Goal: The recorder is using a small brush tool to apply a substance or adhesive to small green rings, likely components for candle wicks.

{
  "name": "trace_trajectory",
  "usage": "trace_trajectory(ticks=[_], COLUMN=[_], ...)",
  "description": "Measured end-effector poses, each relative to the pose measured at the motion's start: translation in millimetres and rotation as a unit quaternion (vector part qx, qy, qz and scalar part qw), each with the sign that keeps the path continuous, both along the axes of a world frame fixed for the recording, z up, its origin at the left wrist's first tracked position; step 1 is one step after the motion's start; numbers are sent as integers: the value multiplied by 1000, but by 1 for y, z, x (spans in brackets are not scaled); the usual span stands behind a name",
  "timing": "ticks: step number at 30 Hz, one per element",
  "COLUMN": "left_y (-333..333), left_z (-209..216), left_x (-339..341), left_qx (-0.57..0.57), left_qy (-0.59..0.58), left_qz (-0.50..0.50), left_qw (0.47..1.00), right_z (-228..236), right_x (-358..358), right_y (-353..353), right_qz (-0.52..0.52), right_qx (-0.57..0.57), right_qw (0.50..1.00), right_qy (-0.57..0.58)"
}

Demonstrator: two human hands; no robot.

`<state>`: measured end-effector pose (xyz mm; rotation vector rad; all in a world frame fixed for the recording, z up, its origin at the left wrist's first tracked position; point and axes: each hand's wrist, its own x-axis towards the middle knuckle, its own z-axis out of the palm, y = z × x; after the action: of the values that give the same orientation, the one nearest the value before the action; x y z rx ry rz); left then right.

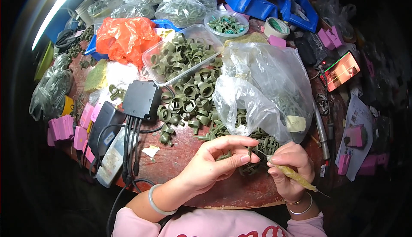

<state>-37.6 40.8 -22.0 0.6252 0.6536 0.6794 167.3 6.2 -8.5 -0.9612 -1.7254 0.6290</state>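
My left hand (212,159) is closed at the fingertips around a small dark green piece (250,151), pinched between thumb and fingers over the near edge of the table. More green shows within its curled palm. My right hand (292,166) grips a thin needle tool (296,177) with a yellow wrapped handle. Its fine tip points left at the green piece; whether it touches, I cannot tell. Just beyond both hands lies a heap of thin green branched pieces (268,141), partly under a clear plastic bag (262,86). Olive-green rings (189,92) are piled farther left.
A clear tub (148,67) of green rings stands behind the pile. Left are a black box (141,99) with cables and pink blocks (61,127). An orange bag (126,39), blue bins (249,5) and a round tub (226,33) fill the back. Right lies a lit phone (342,71).
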Motion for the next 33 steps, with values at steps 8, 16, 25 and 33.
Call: trace_trajectory(ticks=[8, 16, 25, 33], left_y=[-1, -2, -3, -1], left_z=[-1, -1, -4, -4], left_x=[-2, 1, 3, 0], left_qx=[3, 42, 46, -25], left_qy=[14, 21, 20, -88], left_qz=[-13, 3, 15, 61], left_qw=[1000, 999, 999, 994], right_z=[2, 0, -3, 8], right_x=[1, 0, 2, -7], right_y=[4, 4, 1, -4], right_qz=[29, 37, 70, -9], right_qx=[-10, -22, -124, -179], right_qw=[1000, 999, 987, 962], right_qy=[-1, 9, 75, 207])
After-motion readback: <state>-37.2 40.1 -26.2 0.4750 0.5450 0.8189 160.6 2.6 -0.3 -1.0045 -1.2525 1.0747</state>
